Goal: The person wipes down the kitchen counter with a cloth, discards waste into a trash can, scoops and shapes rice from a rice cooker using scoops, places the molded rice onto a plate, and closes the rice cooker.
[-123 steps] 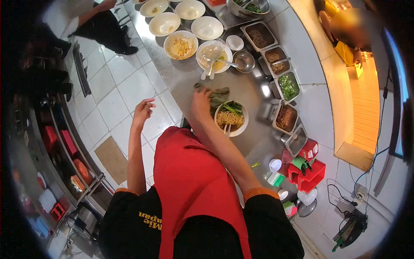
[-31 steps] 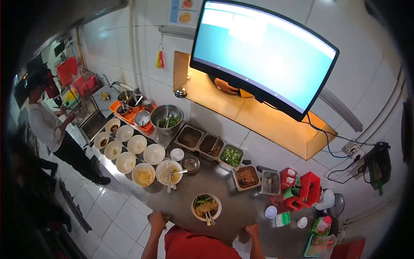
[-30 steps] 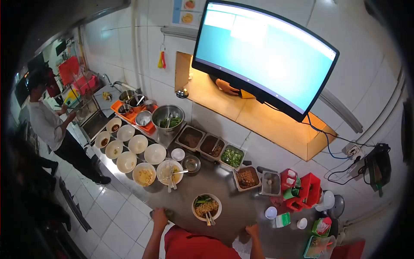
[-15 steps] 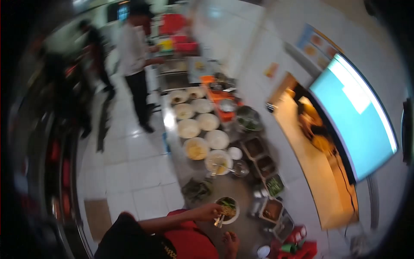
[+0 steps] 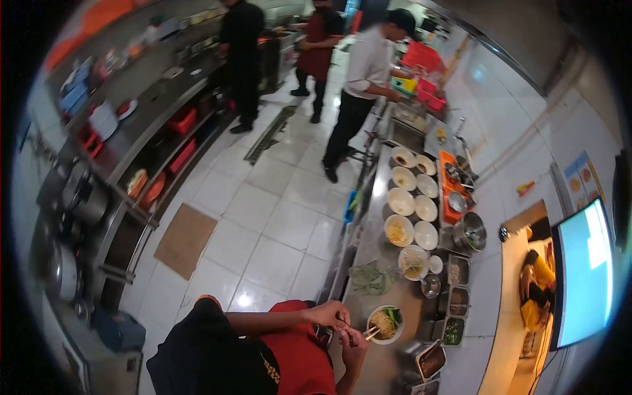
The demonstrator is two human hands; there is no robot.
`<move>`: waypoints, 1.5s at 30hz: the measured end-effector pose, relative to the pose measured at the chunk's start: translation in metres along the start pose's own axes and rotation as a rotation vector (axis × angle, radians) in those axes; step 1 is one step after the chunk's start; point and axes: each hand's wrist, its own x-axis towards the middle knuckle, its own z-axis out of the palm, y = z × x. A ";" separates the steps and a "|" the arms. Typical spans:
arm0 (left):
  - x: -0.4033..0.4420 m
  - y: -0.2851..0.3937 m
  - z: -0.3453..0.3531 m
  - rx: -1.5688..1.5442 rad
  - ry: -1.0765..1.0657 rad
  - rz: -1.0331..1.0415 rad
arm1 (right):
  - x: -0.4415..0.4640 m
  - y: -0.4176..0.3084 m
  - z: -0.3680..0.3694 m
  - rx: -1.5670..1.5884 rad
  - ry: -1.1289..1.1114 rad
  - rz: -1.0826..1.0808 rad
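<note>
Two light-coloured tips of a pair of tongs (image 5: 372, 333) reach over a white bowl (image 5: 396, 337) of noodles (image 5: 382, 325) with green leaves (image 5: 393, 317) on one side. My right hand (image 5: 353, 345) is closed around the tongs at the bowl's near rim. My left hand (image 5: 331, 315) is almost touching it, fingers pinched on something thin and dark that I cannot make out. A crumpled plastic bag (image 5: 370, 279) with greenish contents lies on the steel counter (image 5: 359, 306) beside the bowl.
Two rows of white bowls (image 5: 400, 201) line the counter. Metal containers (image 5: 454, 331) and a steel pot (image 5: 470, 232) stand along the wall side. A screen (image 5: 582, 273) hangs by the serving opening. A co-worker in a white shirt (image 5: 372, 60) stands farther along; two others are behind.
The view has swung left and become sharper. My left hand has drawn back from over the bowl; my right hand has come up beside it, and the tongs now point into the bowl.
</note>
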 end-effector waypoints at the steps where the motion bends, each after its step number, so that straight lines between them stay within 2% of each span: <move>1: -0.018 -0.008 -0.003 -0.018 0.045 0.004 | -0.004 -0.005 0.007 0.093 -0.063 -0.033; 3: -0.057 -0.043 -0.008 -0.143 0.196 0.023 | -0.014 -0.014 0.023 0.171 -0.205 -0.045; 5: -0.109 -0.074 -0.013 -0.197 0.428 0.063 | -0.024 -0.015 0.039 0.088 -0.324 0.119; 6: -0.138 -0.095 -0.017 -0.229 0.509 0.077 | -0.027 -0.004 0.050 0.157 -0.409 0.147; 10: -0.293 -0.166 -0.011 -0.471 0.953 0.034 | -0.038 0.014 0.101 -0.021 -0.763 0.295; 11: -0.333 -0.177 -0.003 -0.577 1.061 0.019 | -0.042 -0.002 0.118 -0.397 -0.912 0.057; 12: -0.376 -0.175 0.006 -0.688 1.176 -0.095 | -0.048 -0.014 0.137 -0.755 -1.027 -0.228; 13: -0.402 -0.169 0.012 -0.801 1.270 -0.210 | -0.042 -0.020 0.151 -0.774 -1.086 -0.254; 15: -0.460 -0.243 0.036 -1.024 1.518 0.089 | -0.057 -0.038 0.180 -0.586 -1.201 -0.008; 16: -0.480 -0.258 0.057 -0.717 1.655 0.164 | -0.048 -0.020 0.191 -0.596 -1.305 -0.151; 17: -0.501 -0.274 0.075 -0.394 1.758 0.224 | -0.047 -0.016 0.204 -0.611 -1.331 -0.162; 19: -0.552 -0.374 0.092 0.040 1.852 -0.077 | -0.069 -0.017 0.232 -0.640 -1.302 -0.205; 20: -0.563 -0.398 0.098 0.031 1.866 -0.073 | -0.071 -0.022 0.239 -0.648 -1.311 -0.239; 22: -0.607 -0.429 0.101 -0.808 2.103 0.442 | -0.094 -0.036 0.267 -0.699 -1.320 -0.271; 23: -0.631 -0.419 0.103 -0.815 2.105 0.446 | -0.104 -0.039 0.276 -0.744 -1.318 -0.279; 25: -0.671 -0.380 0.106 -1.239 2.109 0.705 | -0.123 -0.041 0.291 -0.783 -1.356 -0.227; 27: -0.699 -0.385 0.094 -1.018 2.170 0.888 | -0.139 -0.031 0.299 -0.796 -1.350 -0.189; 28: -0.718 -0.409 0.088 -0.712 2.206 0.683 | -0.147 -0.020 0.303 -0.790 -1.295 -0.188; 29: -0.735 -0.413 0.073 -1.090 2.127 0.832 | -0.158 -0.021 0.314 -0.845 -1.285 -0.225; 30: -0.744 -0.436 0.056 -0.813 2.245 0.646 | -0.163 0.001 0.321 -0.711 -1.363 -0.302; 31: -0.768 -0.436 0.039 -1.038 2.024 0.622 | -0.165 0.083 0.323 -0.761 -1.296 -0.795; 32: -0.795 -0.471 0.024 -1.045 1.654 0.581 | -0.195 0.045 0.328 -0.622 -1.080 -0.203; 33: -0.781 -0.435 -0.001 -1.201 1.916 -0.025 | -0.210 0.083 0.326 -0.398 -0.989 -0.052; 34: -0.811 -0.491 -0.010 -0.812 1.527 -0.311 | -0.230 0.107 0.321 -0.421 -0.936 0.059; 36: -0.825 -0.513 -0.048 0.474 0.876 -0.563 | -0.261 0.242 0.299 -0.732 -0.856 0.061; 37: -0.802 -0.451 -0.054 0.125 0.957 -1.101 | -0.276 0.309 0.287 -0.884 -0.822 0.073; 38: -0.793 -0.423 -0.065 0.306 0.846 -1.135 | -0.301 0.304 0.272 -0.869 -0.753 0.129; 39: -0.789 -0.432 -0.078 0.447 0.979 -0.977 | -0.321 0.294 0.249 -0.850 -0.681 0.192; 40: -0.777 -0.413 -0.092 0.377 0.990 -0.925 | -0.342 0.300 0.229 -0.817 -0.621 0.220; 41: -0.773 -0.477 -0.124 0.384 1.075 -0.815 | -0.367 0.315 0.208 -0.602 -0.508 0.529; 42: -0.756 -0.444 -0.129 0.034 1.058 -0.774 | -0.399 0.329 0.195 -0.361 -0.386 0.809; 43: -0.736 -0.426 -0.132 -0.052 1.058 -0.747 | -0.427 0.340 0.192 -0.099 -0.269 1.066; 44: -0.718 -0.415 -0.136 -0.010 1.018 -0.736 | -0.449 0.324 0.193 -0.049 -0.227 1.082; 45: -0.702 -0.414 -0.141 0.042 0.961 -0.755 | -0.463 0.287 0.189 -0.232 -0.268 1.127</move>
